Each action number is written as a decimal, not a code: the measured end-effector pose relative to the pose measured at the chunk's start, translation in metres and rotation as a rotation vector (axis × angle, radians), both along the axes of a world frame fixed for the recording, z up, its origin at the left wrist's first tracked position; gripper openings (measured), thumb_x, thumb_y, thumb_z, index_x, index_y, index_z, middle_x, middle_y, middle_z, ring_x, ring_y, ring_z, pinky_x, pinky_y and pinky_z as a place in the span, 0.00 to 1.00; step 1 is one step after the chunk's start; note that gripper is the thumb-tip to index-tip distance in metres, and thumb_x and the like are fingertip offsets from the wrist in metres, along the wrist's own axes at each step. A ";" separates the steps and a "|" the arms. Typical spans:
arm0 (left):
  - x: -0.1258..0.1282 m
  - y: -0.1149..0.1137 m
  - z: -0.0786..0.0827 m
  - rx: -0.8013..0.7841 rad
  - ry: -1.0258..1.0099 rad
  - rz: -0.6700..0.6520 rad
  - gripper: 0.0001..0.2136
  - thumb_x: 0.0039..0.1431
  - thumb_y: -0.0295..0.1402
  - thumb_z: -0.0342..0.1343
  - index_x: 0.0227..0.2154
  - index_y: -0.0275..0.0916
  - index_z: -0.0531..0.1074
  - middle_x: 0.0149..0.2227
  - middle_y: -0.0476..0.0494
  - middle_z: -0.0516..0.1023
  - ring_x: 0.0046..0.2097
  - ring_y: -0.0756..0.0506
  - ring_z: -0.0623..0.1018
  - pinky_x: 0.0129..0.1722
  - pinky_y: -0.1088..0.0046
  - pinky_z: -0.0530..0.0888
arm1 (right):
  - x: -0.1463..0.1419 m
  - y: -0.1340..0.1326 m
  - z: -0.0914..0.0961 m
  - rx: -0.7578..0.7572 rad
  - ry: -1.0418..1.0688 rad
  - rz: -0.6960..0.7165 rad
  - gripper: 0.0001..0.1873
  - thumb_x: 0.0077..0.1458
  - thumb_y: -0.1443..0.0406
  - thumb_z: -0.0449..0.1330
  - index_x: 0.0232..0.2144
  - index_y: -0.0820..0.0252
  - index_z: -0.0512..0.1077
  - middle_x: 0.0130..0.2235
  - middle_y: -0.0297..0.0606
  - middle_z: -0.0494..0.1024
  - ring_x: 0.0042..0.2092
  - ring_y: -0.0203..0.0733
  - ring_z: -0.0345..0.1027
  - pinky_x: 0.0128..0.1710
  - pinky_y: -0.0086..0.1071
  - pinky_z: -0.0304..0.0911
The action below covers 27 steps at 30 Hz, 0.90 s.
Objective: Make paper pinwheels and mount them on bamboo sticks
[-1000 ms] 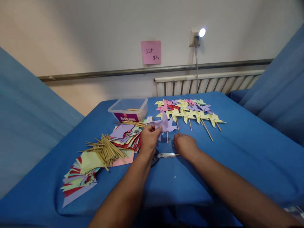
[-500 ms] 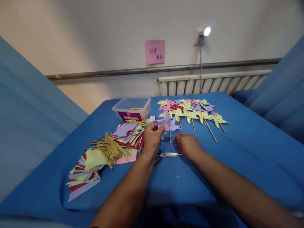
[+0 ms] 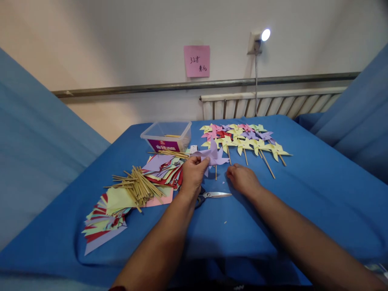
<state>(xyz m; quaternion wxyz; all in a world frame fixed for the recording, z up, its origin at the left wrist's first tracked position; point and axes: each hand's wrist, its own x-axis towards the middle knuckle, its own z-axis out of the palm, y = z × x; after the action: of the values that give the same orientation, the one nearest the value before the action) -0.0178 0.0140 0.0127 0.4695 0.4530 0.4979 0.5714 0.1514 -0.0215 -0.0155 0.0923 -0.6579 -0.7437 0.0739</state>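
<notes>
My left hand [image 3: 194, 173] is closed, pinching a purple paper pinwheel [image 3: 212, 155] between thumb and fingers above the table. A short length of wooden stick [image 3: 216, 173] shows below the pinwheel. To the right of it, my right hand [image 3: 243, 178] rests low over the blue cloth with its fingers curled together. Whatever those fingers may hold is hidden. Scissors [image 3: 216, 195] with dark handles lie between my forearms, their tips pointing toward my right hand. A tiny purple paper scrap [image 3: 223, 182] sits on the cloth just left of my right hand.
Several finished pinwheels [image 3: 257, 146] on sticks lie in rows at the back right. Left are a heap of wooden sticks [image 3: 141, 186], stacks of coloured paper [image 3: 100, 220] and more cut paper [image 3: 163, 169]. Behind stands a clear plastic box [image 3: 184, 137] on the blue tablecloth [image 3: 303, 202].
My right hand has shifted slightly right, away from the pinwheel, and the small purple scrap shows more clearly. My left hand still holds the pinwheel. The whole view has tilted a little.
</notes>
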 end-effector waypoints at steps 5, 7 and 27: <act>0.002 -0.002 0.003 -0.015 -0.023 -0.016 0.10 0.38 0.36 0.66 0.20 0.36 0.73 0.20 0.50 0.72 0.22 0.53 0.67 0.21 0.78 0.63 | 0.001 0.000 0.002 0.008 0.013 -0.040 0.08 0.59 0.63 0.55 0.37 0.58 0.73 0.39 0.41 0.75 0.39 0.43 0.70 0.32 0.32 0.54; 0.002 -0.002 0.005 -0.022 -0.029 -0.017 0.10 0.38 0.36 0.66 0.21 0.36 0.73 0.21 0.50 0.72 0.22 0.53 0.67 0.21 0.78 0.63 | 0.001 -0.001 0.004 -0.004 -0.018 -0.038 0.09 0.60 0.63 0.54 0.36 0.58 0.73 0.39 0.41 0.75 0.39 0.44 0.71 0.31 0.32 0.54; 0.001 -0.002 0.001 0.023 0.163 0.021 0.10 0.41 0.37 0.63 0.21 0.35 0.71 0.19 0.53 0.67 0.22 0.54 0.63 0.22 0.78 0.59 | 0.007 -0.005 0.017 0.628 0.551 -0.033 0.07 0.59 0.64 0.57 0.34 0.58 0.75 0.34 0.39 0.77 0.36 0.41 0.71 0.36 0.32 0.64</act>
<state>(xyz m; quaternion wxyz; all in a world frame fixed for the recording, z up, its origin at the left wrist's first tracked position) -0.0164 0.0117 0.0138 0.4160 0.4980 0.5327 0.5433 0.1583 -0.0261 0.0011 0.4851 -0.5653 -0.6669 0.0152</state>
